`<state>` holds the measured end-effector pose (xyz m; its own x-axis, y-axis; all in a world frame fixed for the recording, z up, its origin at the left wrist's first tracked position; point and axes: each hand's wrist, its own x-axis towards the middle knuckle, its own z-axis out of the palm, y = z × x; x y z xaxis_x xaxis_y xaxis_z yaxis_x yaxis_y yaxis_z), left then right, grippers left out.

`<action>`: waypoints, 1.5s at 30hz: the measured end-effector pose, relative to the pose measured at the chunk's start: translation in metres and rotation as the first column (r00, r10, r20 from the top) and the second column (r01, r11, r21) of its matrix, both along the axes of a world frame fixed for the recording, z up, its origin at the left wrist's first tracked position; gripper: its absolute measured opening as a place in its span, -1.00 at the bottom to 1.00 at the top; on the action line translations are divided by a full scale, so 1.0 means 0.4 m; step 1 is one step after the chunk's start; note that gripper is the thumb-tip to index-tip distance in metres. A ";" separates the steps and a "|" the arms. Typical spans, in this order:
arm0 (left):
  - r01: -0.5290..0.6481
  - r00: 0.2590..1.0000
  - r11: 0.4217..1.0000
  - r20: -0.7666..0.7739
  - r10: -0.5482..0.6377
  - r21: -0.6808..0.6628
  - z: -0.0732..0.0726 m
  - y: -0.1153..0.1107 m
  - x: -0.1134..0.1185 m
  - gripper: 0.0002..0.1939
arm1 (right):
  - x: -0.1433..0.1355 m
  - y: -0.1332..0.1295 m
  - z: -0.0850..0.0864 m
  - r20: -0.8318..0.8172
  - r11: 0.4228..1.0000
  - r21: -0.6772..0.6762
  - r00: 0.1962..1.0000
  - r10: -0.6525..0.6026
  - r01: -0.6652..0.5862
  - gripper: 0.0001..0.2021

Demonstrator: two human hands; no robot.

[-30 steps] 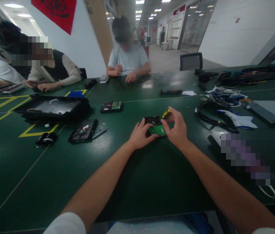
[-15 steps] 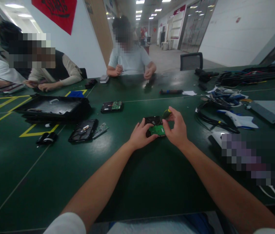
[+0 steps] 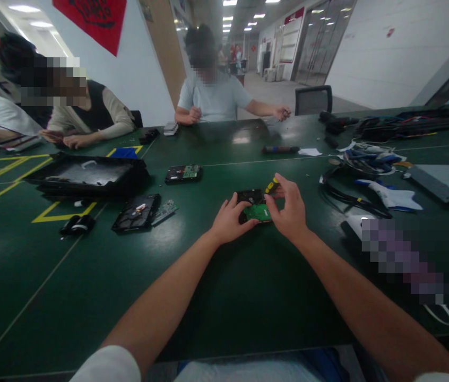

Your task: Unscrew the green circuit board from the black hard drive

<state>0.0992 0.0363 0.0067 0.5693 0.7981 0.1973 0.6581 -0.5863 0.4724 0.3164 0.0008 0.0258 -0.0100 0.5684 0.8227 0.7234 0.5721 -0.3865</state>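
Observation:
A hard drive with a green circuit board lies on the dark green table in front of me. My left hand grips its left side, the thumb along the near edge and the fingers over the far side. Between the thumb and fingers of my right hand is a small screwdriver with a yellow and black handle, tilted above the drive's right end. Its tip is hidden by my fingers, so I cannot tell whether it touches a screw.
Another hard drive lies farther off, and an opened one sits left beside a loose board. Stacked black trays stand at left. Cables and a metal box are at right. Co-workers sit across the table.
The screwdriver handle has turned in my right hand, showing more yellow. Both my hands stay in place. The person opposite has stretched one arm out toward the right of the view.

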 end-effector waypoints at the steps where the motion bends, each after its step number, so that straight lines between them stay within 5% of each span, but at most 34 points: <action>1: 0.001 1.000 1.000 0.000 -0.001 -0.003 0.000 0.000 0.000 -0.34 | 0.000 0.000 0.000 0.000 1.000 0.002 1.000 -0.001 0.001 -0.36; 45: -0.008 1.000 1.000 -0.003 0.008 -0.017 0.007 -0.003 0.001 -0.35 | -0.003 -0.001 -0.002 0.015 0.999 -0.033 1.000 -0.021 0.022 -0.28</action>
<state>0.0994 0.0353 0.0093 0.5636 0.8056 0.1824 0.6639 -0.5732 0.4804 0.3154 0.0005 0.0252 -0.0096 0.5954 0.8034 0.7413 0.5435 -0.3938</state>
